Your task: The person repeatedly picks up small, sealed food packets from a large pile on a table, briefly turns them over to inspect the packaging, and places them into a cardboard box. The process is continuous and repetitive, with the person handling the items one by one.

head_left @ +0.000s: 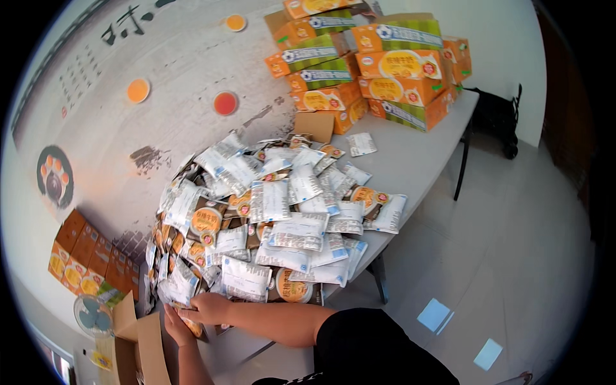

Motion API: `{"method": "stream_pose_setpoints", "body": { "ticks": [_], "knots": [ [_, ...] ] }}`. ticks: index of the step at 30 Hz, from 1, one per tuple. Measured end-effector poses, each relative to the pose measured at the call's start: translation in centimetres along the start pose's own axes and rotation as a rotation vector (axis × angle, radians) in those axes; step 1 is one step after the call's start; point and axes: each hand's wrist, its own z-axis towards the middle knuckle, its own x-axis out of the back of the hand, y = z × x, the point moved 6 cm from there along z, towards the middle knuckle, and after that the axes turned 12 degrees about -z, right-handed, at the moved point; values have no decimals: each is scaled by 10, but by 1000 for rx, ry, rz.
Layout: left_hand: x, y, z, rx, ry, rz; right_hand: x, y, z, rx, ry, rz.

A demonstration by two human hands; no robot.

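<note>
A large heap of flat sealed pouches [288,236] covers the near part of the table, some showing white backs and others brown-and-orange printed fronts. At the heap's near left edge, my left hand [177,325] and my right hand [211,308] meet around a brown-and-orange pouch [193,328]. My right hand reaches across from the right, above that pouch. My left hand comes up from below, its fingers extended along the pouch's left side. A white-backed pouch [178,288] lies just beyond my fingertips. The hands hide where the fingers close.
Orange and green printed cartons [402,72] are stacked at the table's [409,159] far end. An open cardboard box [153,349] stands left of my left forearm. Beyond it are a fan [93,315] and more orange cartons [89,255]. A decorated wall [187,96] borders the heap.
</note>
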Motion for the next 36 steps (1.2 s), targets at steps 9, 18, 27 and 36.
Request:
{"method": "stream_pose_setpoints", "body": {
  "ticks": [9,18,27,36],
  "knots": [
    [-45,34,0,-108,7,133,-11,8,0,-141,-163,-161],
    [-29,-2,-3,64,61,-58,-19,-4,1,-75,-237,-140],
    [-21,-8,-2,146,96,-291,-40,-13,-5,-242,-478,-383],
    [-37,10,-7,143,-135,-343,-41,-1,-20,-103,-113,-56]
  ]
}}
